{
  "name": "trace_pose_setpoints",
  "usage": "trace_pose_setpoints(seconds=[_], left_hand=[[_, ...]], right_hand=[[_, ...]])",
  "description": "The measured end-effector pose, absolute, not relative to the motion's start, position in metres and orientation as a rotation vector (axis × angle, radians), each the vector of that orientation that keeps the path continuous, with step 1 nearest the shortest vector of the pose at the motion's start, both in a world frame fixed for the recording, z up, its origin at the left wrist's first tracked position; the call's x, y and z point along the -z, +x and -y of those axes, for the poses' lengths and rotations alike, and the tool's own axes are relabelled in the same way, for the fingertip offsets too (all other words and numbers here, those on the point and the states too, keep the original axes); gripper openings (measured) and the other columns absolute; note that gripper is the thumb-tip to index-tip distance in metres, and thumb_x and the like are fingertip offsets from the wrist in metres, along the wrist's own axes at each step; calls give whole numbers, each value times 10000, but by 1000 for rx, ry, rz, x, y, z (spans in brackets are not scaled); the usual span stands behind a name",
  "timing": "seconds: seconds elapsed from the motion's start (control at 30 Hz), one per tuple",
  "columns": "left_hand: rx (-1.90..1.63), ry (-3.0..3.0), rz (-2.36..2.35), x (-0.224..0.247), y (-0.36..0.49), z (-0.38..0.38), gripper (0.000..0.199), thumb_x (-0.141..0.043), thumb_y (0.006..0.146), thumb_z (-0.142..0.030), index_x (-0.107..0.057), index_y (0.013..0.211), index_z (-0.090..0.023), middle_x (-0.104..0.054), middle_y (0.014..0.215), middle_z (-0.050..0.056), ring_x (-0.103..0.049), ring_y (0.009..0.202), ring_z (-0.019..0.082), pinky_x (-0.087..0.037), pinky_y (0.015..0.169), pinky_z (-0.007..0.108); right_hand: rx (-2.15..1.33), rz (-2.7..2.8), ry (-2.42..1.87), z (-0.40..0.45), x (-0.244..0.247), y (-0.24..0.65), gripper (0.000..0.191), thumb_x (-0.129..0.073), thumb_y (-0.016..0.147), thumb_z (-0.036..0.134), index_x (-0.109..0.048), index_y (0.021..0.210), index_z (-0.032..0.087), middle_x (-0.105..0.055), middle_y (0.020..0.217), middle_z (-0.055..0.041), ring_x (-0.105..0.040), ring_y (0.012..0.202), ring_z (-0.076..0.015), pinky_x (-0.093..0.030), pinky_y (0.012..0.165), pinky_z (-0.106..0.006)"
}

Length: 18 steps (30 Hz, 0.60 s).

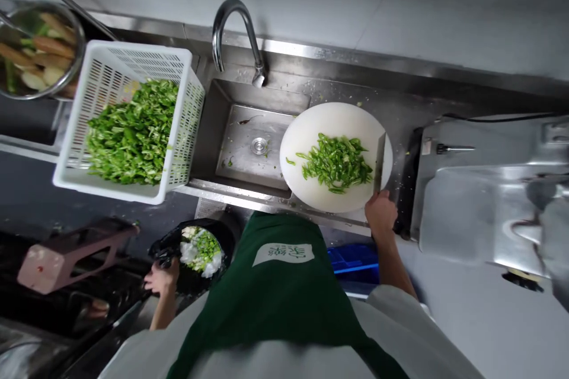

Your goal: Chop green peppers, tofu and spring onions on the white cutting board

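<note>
My right hand [381, 213] is closed round the handle of a knife [379, 161], whose blade stands along the right side of a round white cutting board [293, 174]. Chopped green peppers [335, 163] are heaped on the board, left of the blade. Down at the left, my left hand [162, 278] is at the rim of a black-lined bin [229, 237], its fingers against the black bag [166, 246]. Green and white scraps [202, 250] fill the bin. A white plastic basket [155, 192] with many cut green peppers [133, 136] sits left of the sink.
A metal sink [249, 130] with a curved faucet [235, 9] lies between basket and board. At the far left is a bowl of vegetables [75, 68]. A metal machine [471, 207] stands on the right, a pink stool [57, 260] lower left, and a blue container [353, 257] below the board.
</note>
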<state>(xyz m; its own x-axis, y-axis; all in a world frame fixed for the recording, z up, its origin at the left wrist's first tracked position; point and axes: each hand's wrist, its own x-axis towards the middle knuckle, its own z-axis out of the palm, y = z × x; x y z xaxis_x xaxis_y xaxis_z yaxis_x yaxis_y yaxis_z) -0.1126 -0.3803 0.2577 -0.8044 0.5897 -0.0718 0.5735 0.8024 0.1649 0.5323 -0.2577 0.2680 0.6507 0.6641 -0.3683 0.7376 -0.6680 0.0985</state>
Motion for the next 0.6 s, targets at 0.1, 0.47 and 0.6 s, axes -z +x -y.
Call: trace_pose_setpoints(seconds=[0.1, 0.47, 0.6], left_hand=[[-377, 1391, -2545, -249, -51, 331, 369, -589, 802, -551, -666, 1128, -398, -713, 1227, 12, -629, 1307, 372, -518, 1086, 636], [-269, 2245, -1194, -188, 295, 116, 1233, -767, 698, -837, -379, 1669, -184, -18, 1779, 214, 6, 1609, 545, -83, 1289, 681], [-413, 2214, -1262, -182, 331, 140, 1180, -717, 732, -856, -397, 1667, -211, 0, 1783, 190, -9, 1598, 566, -95, 1265, 720]], right_hand=[[456, -1191, 2604, 254, -268, 520, 396, -362, 1090, 253, -592, 1305, 12, -743, 991, -291, -770, 1006, -400, -586, 886, -485], [1097, -1245, 3055, 290, -252, 578, 329, -550, 1011, 500, -558, 896, 193, -628, 623, -31, -633, 558, -191, -524, 586, -292], [1904, -902, 3289, 331, -219, 606, 627, -766, 718, 771, -419, 825, 260, -437, 479, 113, -418, 380, -98, -390, 380, -222]])
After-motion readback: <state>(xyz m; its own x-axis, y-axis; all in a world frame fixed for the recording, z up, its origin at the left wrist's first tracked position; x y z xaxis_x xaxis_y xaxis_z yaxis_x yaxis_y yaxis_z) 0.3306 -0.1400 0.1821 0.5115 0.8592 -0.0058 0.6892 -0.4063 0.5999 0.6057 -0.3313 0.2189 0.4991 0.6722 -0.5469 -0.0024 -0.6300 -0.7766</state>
